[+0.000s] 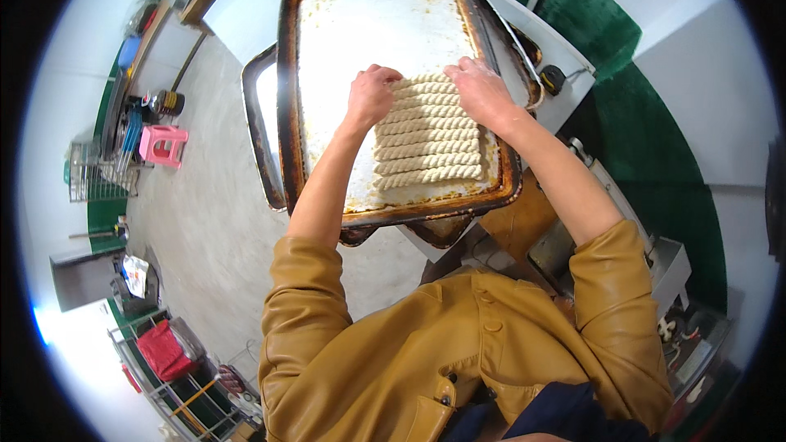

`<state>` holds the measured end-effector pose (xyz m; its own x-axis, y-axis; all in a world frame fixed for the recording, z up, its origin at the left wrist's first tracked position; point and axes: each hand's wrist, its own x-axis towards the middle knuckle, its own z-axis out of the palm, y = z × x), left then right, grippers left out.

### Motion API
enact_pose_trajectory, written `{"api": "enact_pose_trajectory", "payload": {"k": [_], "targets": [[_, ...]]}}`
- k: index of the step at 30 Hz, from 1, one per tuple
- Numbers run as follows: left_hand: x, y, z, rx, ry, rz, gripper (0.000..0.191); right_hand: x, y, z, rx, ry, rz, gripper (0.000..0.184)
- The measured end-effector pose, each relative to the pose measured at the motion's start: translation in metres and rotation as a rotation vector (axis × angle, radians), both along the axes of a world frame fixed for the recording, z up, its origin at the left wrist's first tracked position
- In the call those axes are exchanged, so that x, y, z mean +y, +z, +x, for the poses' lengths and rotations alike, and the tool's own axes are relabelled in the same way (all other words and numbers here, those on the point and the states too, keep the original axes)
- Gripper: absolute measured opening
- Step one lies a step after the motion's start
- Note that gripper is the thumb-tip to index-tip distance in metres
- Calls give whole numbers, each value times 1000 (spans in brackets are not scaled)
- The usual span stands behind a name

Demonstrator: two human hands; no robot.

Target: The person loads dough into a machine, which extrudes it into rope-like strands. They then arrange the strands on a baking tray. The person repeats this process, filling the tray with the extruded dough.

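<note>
Several twisted dough strands lie side by side in a block on a large metal baking tray with browned rims. At the two ends of the strand farthest from me are my hands. My left hand has its fingertips at the left end, and my right hand has its fingers at the right end. The fingers of both hands are bent and partly hide the strand's ends, where they appear to hold it. The far part of the tray shines white with glare.
More baking trays lie beneath at an angle, their rims sticking out on both sides. A black round object sits on the white surface at the right. A pink plastic stool stands on the floor at the left, near a wire rack.
</note>
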<state>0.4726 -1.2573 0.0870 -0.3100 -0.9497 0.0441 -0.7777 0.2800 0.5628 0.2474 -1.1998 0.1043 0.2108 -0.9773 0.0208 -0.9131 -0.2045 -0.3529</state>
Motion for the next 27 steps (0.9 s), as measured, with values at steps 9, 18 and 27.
{"api": "enact_pose_trajectory", "payload": {"k": [9,18,27], "targets": [[53,39,-96,13,-318,-446,36,114,14,-64,-309,-158,-636,32],[225,15,-299,231,-791,-288,34,324,-37,-195,-278,-693,-321,46],[335,-75,-404,12,-1019,-110,21,455,-65,-258,-223,-948,-68,38]]}}
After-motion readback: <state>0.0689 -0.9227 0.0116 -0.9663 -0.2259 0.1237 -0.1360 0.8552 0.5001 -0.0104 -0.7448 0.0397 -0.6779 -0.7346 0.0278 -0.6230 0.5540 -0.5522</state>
